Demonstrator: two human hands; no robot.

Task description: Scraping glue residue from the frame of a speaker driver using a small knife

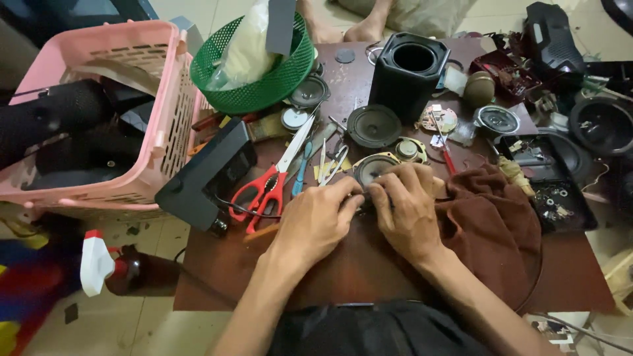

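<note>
1. Nearest the camera, two bare forearms are reaching forward over a dark brown wooden worktop (pixel 369 270), and the hands are meeting near its middle.
2. The left hand (pixel 316 221) is lying knuckles up, its fingers (pixel 346 192) curling together and pinching at a small dark part that is mostly hidden between the two hands.
3. The right hand (pixel 405 204) is touching the left, its fingers (pixel 389 181) bent and pressing down on the same hidden part, over the near edge of a small round speaker driver (pixel 372 166).
4. Just right of the right hand, a brown cloth (pixel 491 221) is lying crumpled on the worktop.
5. Just left of the left hand, red-handled scissors (pixel 267 188) are lying shut beside a black box-shaped casing (pixel 204 175).
6. Beyond the hands, a larger black speaker cone (pixel 374 125) is resting face up, with tweezers (pixel 333 165) and small metal parts near it.
7. Farther back, a black square speaker housing (pixel 409 72) is standing upright with its round opening on top.
8. At the far left, a green mesh basket (pixel 254 92) is sitting beside a pink plastic basket (pixel 142 112).
9. On the floor, lower left, a dark spray bottle (pixel 115 270) with a white and red nozzle is lying.
</note>
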